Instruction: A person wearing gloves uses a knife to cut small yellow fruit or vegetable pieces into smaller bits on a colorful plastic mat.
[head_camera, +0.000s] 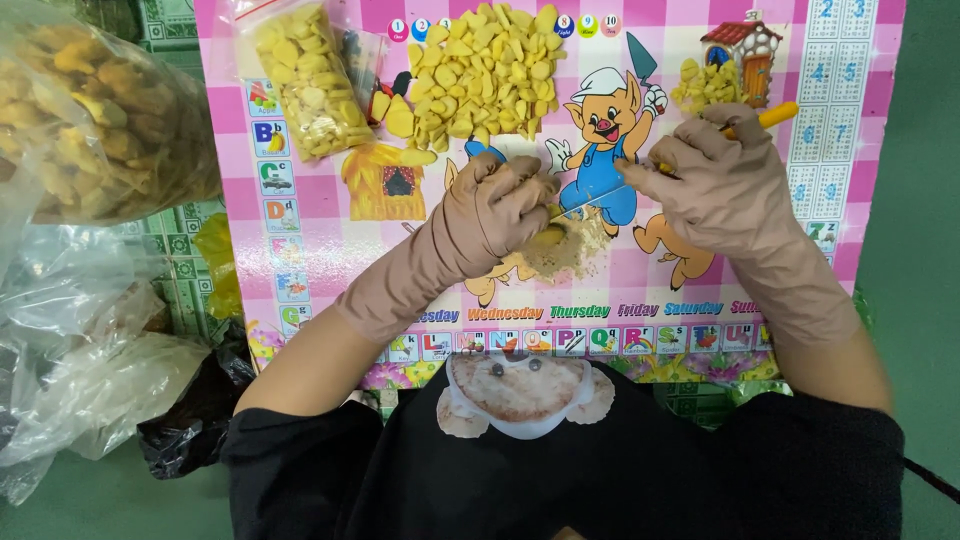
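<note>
Yellow piece (549, 236), small and lumpy, lies at the centre of the frame, pinched in the closed fingers (530, 192) of the left hand (500, 205), which wears a tan glove with a long sleeve. Judged by its look, the piece is light and firm and probably slick where pared, so it is best taken by its broad sides, with the face being worked left bare.

Pink checked mat (320, 230), printed with cartoon animals, covers most of the upper frame. Large clear bag (90, 120) of darker yellow pieces sits at upper left; a smaller bag (305, 80) of pale pieces lies beside it. Loose heap of pale pieces (490, 70) fills the top centre. The right hand (725, 180), gloved alike, is closed around a yellow-handled knife (775, 116), whose blade reaches left to the piece. Tan scrapings (580, 250) lie just below the piece.
</note>
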